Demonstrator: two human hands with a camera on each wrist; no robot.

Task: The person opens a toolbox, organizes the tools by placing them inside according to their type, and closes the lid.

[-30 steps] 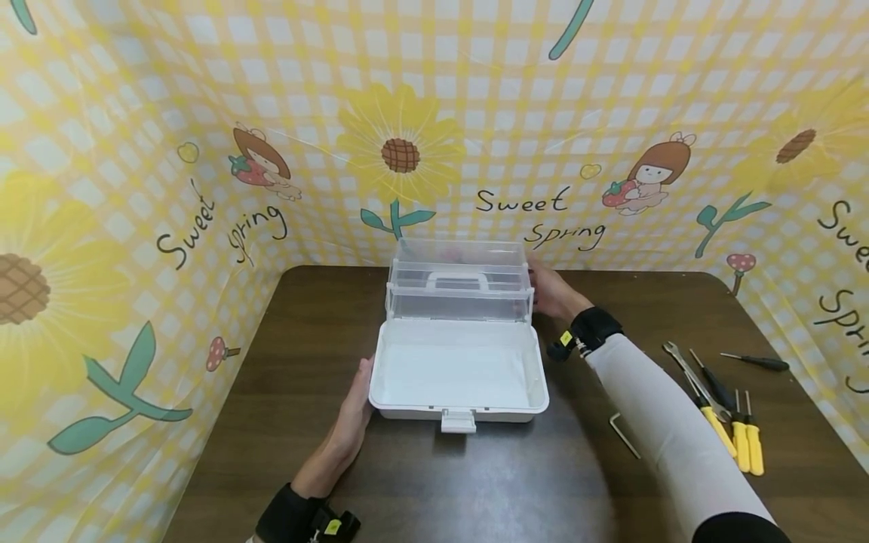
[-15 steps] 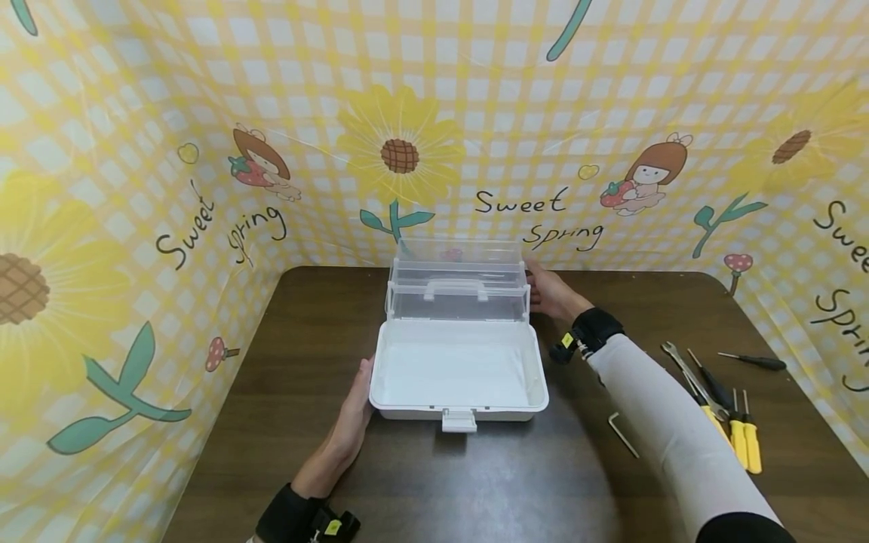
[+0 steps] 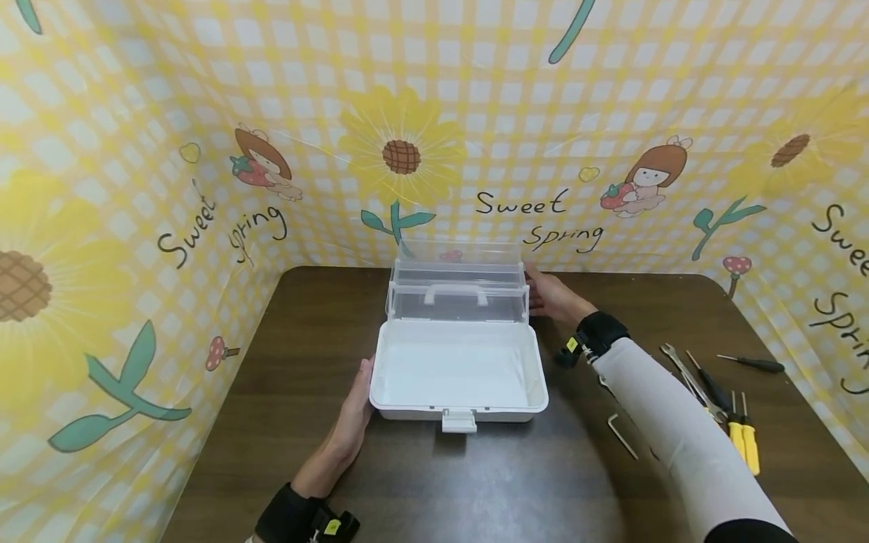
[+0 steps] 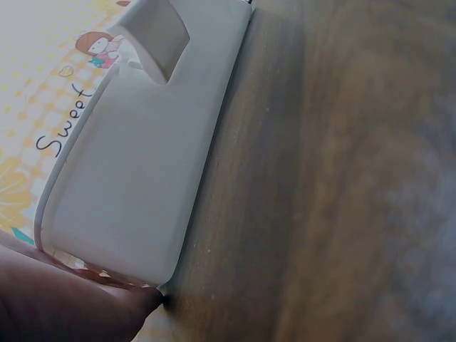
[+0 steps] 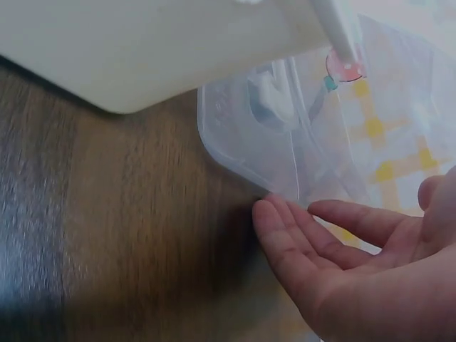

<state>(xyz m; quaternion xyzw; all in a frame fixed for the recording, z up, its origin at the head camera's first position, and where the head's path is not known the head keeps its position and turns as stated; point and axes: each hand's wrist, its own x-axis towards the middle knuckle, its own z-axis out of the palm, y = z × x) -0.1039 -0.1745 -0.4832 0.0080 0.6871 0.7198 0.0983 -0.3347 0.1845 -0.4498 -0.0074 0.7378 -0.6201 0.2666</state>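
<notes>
A white plastic storage box [image 3: 458, 366] stands on the table with its clear lid [image 3: 458, 302] swung open to the back. The lid carries a white handle, and a white latch [image 3: 459, 421] sticks out at the front. My left hand [image 3: 354, 415] rests along the box's left side with fingers extended; its far fingers are hidden behind the box in the left wrist view. At the lid's right edge is my right hand [image 3: 557, 296]. In the right wrist view, its loosely bent fingers [image 5: 274, 221] touch or nearly touch the clear lid's edge, without gripping around it.
Right of the box lie a hex key [image 3: 621, 436], a wrench [image 3: 686, 373], a black screwdriver [image 3: 753, 363] and yellow-handled tools [image 3: 750, 449], partly beside my right sleeve. A yellow checked cloth [image 3: 434, 113] hangs behind the dark wooden table [image 3: 489, 490].
The clear lid has leaned slightly farther back, and its handle sits a little lower. My right wrist has shifted slightly to the right. The left hand and box base stay put.
</notes>
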